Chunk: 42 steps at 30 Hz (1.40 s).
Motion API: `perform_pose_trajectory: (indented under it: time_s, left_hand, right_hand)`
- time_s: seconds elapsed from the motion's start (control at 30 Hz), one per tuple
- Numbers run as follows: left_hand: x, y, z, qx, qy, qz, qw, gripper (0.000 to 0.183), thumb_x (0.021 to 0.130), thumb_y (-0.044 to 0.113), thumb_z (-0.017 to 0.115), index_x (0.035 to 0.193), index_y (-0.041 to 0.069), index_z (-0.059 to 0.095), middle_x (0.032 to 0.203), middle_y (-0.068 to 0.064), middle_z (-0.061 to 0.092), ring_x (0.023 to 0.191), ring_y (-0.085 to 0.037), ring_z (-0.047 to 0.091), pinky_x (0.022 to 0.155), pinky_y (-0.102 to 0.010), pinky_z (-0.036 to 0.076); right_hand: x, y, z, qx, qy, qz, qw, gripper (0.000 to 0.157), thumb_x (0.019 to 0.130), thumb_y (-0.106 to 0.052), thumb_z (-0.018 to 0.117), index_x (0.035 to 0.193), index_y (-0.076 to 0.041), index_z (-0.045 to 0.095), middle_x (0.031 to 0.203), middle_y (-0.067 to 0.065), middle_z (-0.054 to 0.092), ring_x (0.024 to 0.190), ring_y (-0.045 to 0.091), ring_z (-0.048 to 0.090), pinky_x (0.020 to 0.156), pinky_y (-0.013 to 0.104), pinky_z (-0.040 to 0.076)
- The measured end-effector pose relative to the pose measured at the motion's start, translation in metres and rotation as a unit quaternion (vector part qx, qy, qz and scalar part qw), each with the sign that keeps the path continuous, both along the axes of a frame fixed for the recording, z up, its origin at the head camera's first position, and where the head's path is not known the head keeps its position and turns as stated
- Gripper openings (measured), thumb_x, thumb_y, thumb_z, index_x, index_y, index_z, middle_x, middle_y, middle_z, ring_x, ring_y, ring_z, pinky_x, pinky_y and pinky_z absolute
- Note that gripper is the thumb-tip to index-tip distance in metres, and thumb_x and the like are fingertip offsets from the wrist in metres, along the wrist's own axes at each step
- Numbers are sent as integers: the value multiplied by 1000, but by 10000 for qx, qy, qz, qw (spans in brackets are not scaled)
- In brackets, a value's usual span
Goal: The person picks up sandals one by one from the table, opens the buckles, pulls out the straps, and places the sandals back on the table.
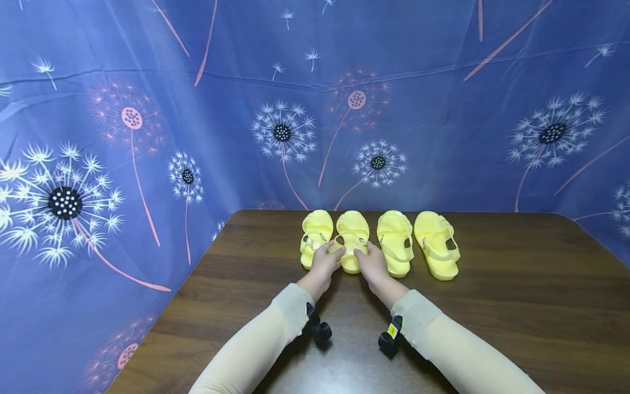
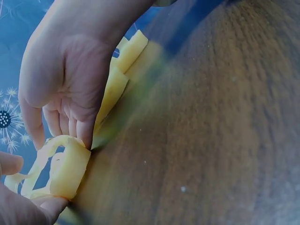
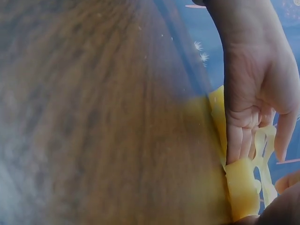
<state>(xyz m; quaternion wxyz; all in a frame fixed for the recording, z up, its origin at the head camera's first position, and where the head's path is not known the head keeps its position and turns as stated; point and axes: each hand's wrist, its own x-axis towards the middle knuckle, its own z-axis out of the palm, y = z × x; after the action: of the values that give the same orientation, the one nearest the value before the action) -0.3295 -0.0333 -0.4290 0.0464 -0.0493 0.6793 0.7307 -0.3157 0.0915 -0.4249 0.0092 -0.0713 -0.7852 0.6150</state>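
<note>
Several yellow sandals stand in a row, toes toward the back, in the head view. My left hand (image 1: 325, 265) and right hand (image 1: 375, 266) hold the second sandal from the left (image 1: 351, 223) by its two sides near the heel. Both thumbs lie over its top, with the other fingers along its sides. The left wrist view shows the heel (image 2: 70, 171) of this sandal between the two hands. From the right wrist, its yellow side (image 3: 243, 185) meets my right fingertips. The leftmost sandal (image 1: 317, 221) is right beside my left hand.
To the right are two more yellow sandals, one close to my right hand (image 1: 395, 246) and one at the row's end (image 1: 436, 246). The brown wooden table (image 1: 531, 284) ends at a blue dandelion-print cloth (image 1: 433, 137). Black wrist cameras hang below both cuffs.
</note>
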Motion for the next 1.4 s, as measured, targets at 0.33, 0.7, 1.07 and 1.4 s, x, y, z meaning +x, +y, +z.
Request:
perform_pose_trajectory:
  time_s: [0.33, 0.7, 1.07, 1.4]
  left_hand:
    - [2, 2, -5, 157, 13, -62, 9999, 57, 96, 13, 59, 144, -7, 36, 150, -28, 33, 131, -36, 47, 106, -46, 43]
    - [9, 0, -2, 1, 123, -210, 9997, 58, 96, 13, 58, 144, -9, 34, 147, -26, 40, 133, -34, 44, 108, -46, 42]
    - [20, -3, -4, 45, 218, -501, 9985, 54, 97, 13, 57, 142, -11, 37, 142, -25, 48, 130, -32, 49, 108, -45, 41]
    - [25, -4, -6, -42, 291, -620, 9976, 52, 97, 14, 56, 140, -11, 40, 141, -23, 49, 128, -32, 50, 110, -47, 39]
  right_hand:
    - [3, 4, 1, 167, -68, 7, 9998, 58, 100, -16, 47, 146, 13, 26, 152, 30, 27, 142, 41, 25, 117, 50, 24]
    - [5, 7, 11, 39, -332, 352, 9988, 59, 100, -17, 46, 146, 13, 25, 152, 29, 29, 141, 39, 29, 116, 49, 27]
    - [11, 12, 9, -120, -435, 434, 9980, 62, 99, -17, 48, 147, 13, 22, 155, 30, 21, 144, 39, 22, 118, 48, 22]
    - [17, 13, 10, -211, -588, 481, 9969, 62, 100, -14, 45, 148, 13, 18, 155, 31, 19, 143, 42, 21, 118, 50, 23]
